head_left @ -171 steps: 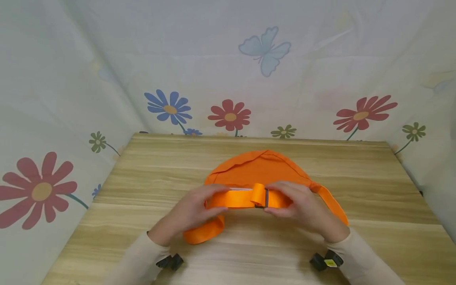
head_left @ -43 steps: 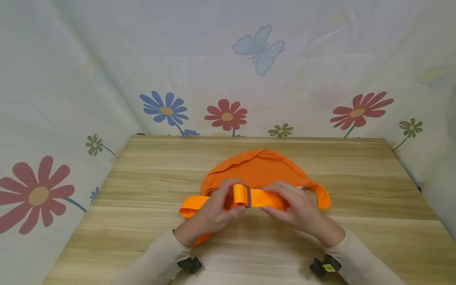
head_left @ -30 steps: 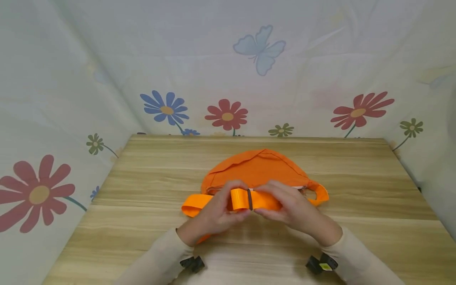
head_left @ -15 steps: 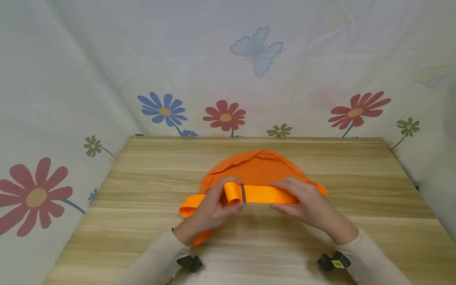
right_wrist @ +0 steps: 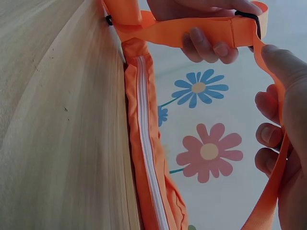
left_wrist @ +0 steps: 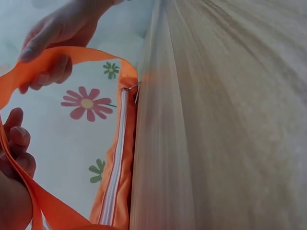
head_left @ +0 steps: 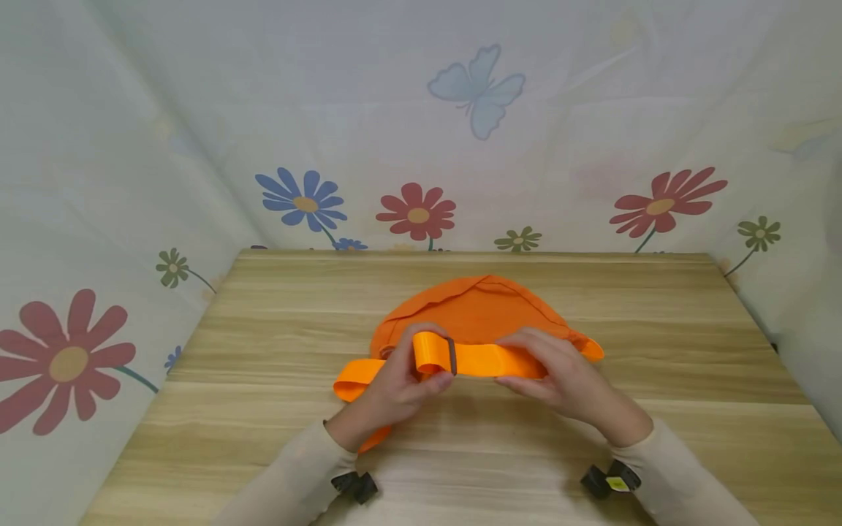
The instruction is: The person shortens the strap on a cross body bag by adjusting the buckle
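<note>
An orange waist bag (head_left: 487, 310) lies on the table, its white zipper (right_wrist: 149, 143) visible in the right wrist view. Its orange strap (head_left: 479, 360) is held up in front of it, between both hands. My left hand (head_left: 395, 383) grips the strap at a short loop, right beside a dark slider buckle (head_left: 452, 356) that the webbing runs through. To the right of the buckle, my right hand (head_left: 569, 376) pinches the strap between thumb and fingers. The left wrist view shows the strap curving from the right hand down to the bag's end, near the zipper pull (left_wrist: 132, 87).
The wood-grain table (head_left: 302, 292) reaches back to a pale curtain (head_left: 368, 109) printed with flowers and a butterfly. Further curtain stands at the left and right sides. A slack strap loop (head_left: 355, 376) lies left of my left hand.
Since the earliest frame, my left hand has moved right to the buckle, and buckle and loop now sit further left. The right hand drew right along the strap, then came slightly back.
</note>
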The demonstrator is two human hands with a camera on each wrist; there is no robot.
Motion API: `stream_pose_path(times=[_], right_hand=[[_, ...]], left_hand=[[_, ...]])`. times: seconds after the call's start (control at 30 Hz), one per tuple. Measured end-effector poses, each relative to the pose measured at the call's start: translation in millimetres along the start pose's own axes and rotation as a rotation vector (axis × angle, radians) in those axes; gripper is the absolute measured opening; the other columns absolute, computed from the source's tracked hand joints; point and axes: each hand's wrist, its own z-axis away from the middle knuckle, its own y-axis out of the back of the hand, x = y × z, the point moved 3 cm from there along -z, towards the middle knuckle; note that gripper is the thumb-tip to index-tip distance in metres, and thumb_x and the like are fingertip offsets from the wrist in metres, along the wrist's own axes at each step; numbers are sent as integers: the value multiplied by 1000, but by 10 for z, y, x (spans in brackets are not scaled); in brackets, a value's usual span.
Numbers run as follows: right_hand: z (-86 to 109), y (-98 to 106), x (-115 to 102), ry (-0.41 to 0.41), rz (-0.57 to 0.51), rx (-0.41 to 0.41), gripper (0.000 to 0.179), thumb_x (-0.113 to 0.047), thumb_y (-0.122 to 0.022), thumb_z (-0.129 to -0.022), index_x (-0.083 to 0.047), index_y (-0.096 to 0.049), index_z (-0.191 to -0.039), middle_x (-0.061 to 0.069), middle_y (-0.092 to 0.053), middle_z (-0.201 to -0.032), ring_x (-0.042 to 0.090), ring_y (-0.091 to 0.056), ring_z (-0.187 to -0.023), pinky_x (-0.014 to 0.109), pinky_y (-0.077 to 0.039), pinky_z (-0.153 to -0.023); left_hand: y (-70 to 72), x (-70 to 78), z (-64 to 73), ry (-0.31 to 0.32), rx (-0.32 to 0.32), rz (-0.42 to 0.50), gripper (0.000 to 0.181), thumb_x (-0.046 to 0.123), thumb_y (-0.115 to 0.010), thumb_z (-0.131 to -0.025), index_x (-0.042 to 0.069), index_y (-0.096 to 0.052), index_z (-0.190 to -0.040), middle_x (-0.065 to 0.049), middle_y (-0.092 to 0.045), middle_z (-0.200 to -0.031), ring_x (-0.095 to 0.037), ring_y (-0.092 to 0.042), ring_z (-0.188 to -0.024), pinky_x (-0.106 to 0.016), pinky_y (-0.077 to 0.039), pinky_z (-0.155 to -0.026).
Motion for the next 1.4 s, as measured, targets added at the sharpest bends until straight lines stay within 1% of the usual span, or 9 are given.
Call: stream_pose_path(times=[0.23, 0.37, 0.47, 0.77, 0.87, 0.97, 1.17, 1.27, 1.4], right_hand=[[-41, -46, -21, 14, -15, -9, 40, -32, -83, -96, -8, -70, -126, 0, -74, -113, 13, -67, -98, 14, -53, -93], [-57, -66, -41, 26, 0, -4, 44, -43, -76, -100, -8, -71, -126, 1, -74, -112, 13, -66, -96, 16, -54, -90], [-67, -82, -60, 21, 4, -10, 47, -47, -73, -99, -9, -72, -127, 0, -74, -111, 11, -64, -93, 15, -54, -86], [-83, -124, -88, 83, -12, 27, 54, -41, -82, -93, -4, -71, -131, 4, -75, -110, 13, -66, -90, 16, -56, -85], [-83, -138, -87, 105, -14, 31, 55, -38, -84, -92, -2, -71, -131, 6, -75, -110, 14, -66, -90, 17, -57, -86], [-83, -146, -93, 105, -7, 26, 54, -43, -78, -96, -2, -70, -131, 6, -75, -110, 15, -66, -91, 16, -57, -89], [-88, -154, -90, 99, -15, 35, 53, -48, -68, -103, -1, -69, -126, 6, -74, -107, 15, -66, -88, 19, -57, -81], [-83, -153, -70, 89, -24, 36, 51, -47, -69, -102, -1, -69, -125, 7, -74, -108, 15, -66, -89, 18, -58, -82], [-70, -153, -41, 100, -34, 46, 49, -46, -72, -102, -1, -69, -122, 8, -74, -107, 17, -67, -89, 19, -59, -83]], left_hand=[[-28, 1, -18, 65, -16, -85, 63, 44, -74, -101, 3, -41, -136, -13, -63, -107, -15, -62, -93, -29, -58, -88], [-42, 3, -30, 93, -29, -156, 74, 58, -71, -92, 3, -43, -133, -12, -65, -113, -16, -63, -100, -30, -58, -95], [-54, 5, -42, 115, -36, -191, 79, 60, -72, -85, 2, -45, -131, -12, -68, -118, -18, -65, -105, -31, -58, -99], [-101, 20, -88, 183, -84, -243, 67, 18, -92, -80, 6, -49, -129, -11, -70, -125, -21, -66, -108, -33, -59, -102], [-119, 25, -110, 190, -103, -255, 67, 15, -93, -80, 8, -49, -129, -9, -73, -125, -20, -68, -108, -34, -60, -104], [-127, 32, -128, 199, -119, -265, 66, 16, -93, -80, 9, -50, -130, -7, -74, -124, -19, -69, -107, -34, -60, -104], [-103, 55, -140, 226, -156, -328, 67, 20, -92, -85, 11, -53, -139, -2, -71, -130, -17, -68, -113, -37, -58, -109], [-77, 63, -124, 195, -170, -399, 64, 22, -90, -88, 12, -57, -141, -1, -71, -131, -15, -68, -114, -37, -58, -109], [-45, 80, -95, 110, -169, -498, 54, 23, -89, -90, 8, -66, -136, -4, -75, -129, -18, -71, -113, -37, -60, -105]])
